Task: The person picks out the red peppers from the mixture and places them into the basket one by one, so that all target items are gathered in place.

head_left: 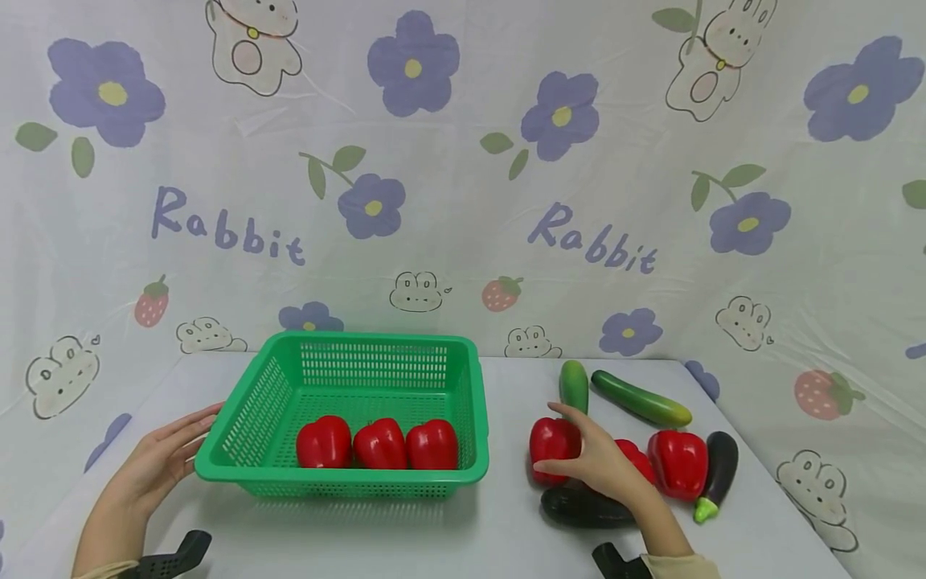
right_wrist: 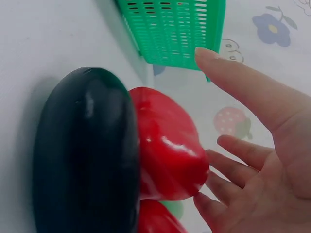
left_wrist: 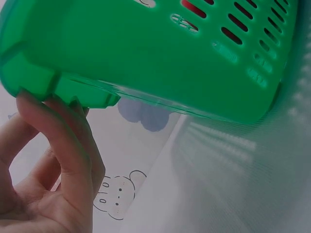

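Note:
A green basket [head_left: 340, 476] holds three red bell peppers [head_left: 324, 442] along its near side. At its left rim is my left hand [head_left: 162, 462], its fingertips touching the rim's edge in the left wrist view. My right hand [head_left: 604, 458] reaches over a red bell pepper [head_left: 553, 442] right of the basket, thumb and fingers spread about it. In the right wrist view, fingertips lie close against this pepper [right_wrist: 167, 145]; whether they press on it I cannot tell. A dark eggplant [head_left: 582, 507] lies just in front of that pepper.
Behind the right hand lie a short green cucumber [head_left: 575, 384] and a longer one [head_left: 640, 398]. Farther right are a red bell pepper [head_left: 678, 464], another partly hidden one [head_left: 637, 458], and a second eggplant [head_left: 718, 474]. A patterned cloth [head_left: 448, 161] hangs behind the white table [head_left: 506, 539].

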